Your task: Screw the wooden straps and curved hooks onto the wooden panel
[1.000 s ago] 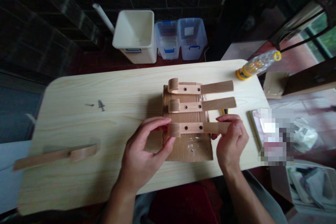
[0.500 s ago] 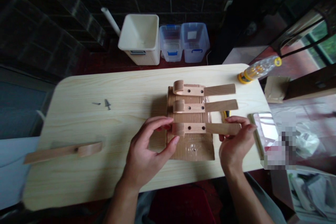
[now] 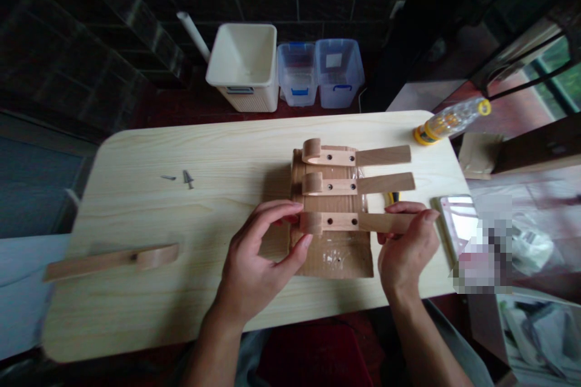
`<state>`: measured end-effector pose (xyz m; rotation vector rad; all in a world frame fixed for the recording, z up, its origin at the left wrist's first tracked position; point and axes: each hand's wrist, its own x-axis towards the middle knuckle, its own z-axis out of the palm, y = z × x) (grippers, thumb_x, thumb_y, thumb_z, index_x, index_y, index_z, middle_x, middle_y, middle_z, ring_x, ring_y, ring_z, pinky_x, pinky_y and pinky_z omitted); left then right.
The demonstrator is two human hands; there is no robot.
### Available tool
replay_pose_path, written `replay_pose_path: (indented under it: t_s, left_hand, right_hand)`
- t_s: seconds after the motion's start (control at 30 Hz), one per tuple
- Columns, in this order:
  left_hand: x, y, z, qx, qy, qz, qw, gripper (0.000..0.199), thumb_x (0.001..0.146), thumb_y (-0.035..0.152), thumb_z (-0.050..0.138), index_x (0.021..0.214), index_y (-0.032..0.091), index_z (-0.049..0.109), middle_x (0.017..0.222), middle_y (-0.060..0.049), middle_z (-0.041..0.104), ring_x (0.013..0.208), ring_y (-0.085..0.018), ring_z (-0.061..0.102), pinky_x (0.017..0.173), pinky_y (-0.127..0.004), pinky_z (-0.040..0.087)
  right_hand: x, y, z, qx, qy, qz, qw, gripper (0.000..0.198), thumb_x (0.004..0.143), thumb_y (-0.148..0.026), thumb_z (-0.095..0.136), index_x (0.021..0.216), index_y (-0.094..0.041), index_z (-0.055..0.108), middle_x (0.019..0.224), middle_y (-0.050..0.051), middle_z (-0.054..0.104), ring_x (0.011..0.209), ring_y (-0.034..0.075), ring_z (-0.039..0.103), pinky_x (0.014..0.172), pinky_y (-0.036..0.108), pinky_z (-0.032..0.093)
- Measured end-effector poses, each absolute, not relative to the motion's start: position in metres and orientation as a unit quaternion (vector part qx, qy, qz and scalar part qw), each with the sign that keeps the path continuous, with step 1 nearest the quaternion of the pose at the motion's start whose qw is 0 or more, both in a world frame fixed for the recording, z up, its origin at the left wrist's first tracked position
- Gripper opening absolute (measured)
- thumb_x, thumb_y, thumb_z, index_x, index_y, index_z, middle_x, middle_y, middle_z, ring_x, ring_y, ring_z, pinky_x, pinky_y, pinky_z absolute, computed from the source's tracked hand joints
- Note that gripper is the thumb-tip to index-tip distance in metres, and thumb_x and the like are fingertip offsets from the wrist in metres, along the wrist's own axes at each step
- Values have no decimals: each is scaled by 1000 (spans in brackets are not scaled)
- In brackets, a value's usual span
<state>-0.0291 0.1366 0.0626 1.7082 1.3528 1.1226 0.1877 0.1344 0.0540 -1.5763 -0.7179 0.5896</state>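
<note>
Three wooden hooks lie across a piece of brown cardboard [image 3: 338,263], each with a curled end at left, two dark-looking holes or screw heads in its middle and a long flat end at right. My left hand [image 3: 258,254] has thumb and fingers around the curled end of the nearest wooden hook [image 3: 340,222]. My right hand [image 3: 406,248] grips the flat end of that same hook between thumb and fingers. Beyond it lie the middle hook [image 3: 340,186] and the far hook [image 3: 340,157], untouched. A yellow-and-black handle [image 3: 393,196] shows partly behind the hooks, near my right fingers.
On the pale table [image 3: 136,205] lie another wooden hook [image 3: 113,261] at left and several screws [image 3: 187,179]. A plastic bottle [image 3: 449,121] stands at the back right corner, a phone-like slab [image 3: 458,221] at the right edge. A cream bin [image 3: 245,66] and clear boxes [image 3: 318,72] stand behind.
My right thumb and fingers have closed more onto the hook's flat end. The whole view has shifted slightly; the hooks and cardboard otherwise look the same.
</note>
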Motion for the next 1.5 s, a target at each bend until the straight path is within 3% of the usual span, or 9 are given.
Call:
replay_pose_path:
  t_s: [0.83, 1.5]
  left_hand:
    - [-30, 137, 61, 661, 514, 432, 335, 36, 94, 17, 76, 127, 29, 71, 127, -6, 73, 119, -22, 70, 108, -40, 60]
    - [-31, 136, 63, 659, 519, 425, 340, 37, 94, 16, 76, 128, 30, 71, 128, -4, 72, 119, -21, 70, 109, -38, 60]
  right_hand:
    - [183, 133, 51, -688, -332, 267, 588, 57, 106, -70, 43, 85, -22, 65, 67, -2, 58, 45, 11, 50, 42, 26, 35]
    - [183, 135, 50, -705, -330, 246, 578, 63, 101, -78, 48, 83, -21, 67, 63, -3, 58, 44, 12, 50, 40, 26, 36]
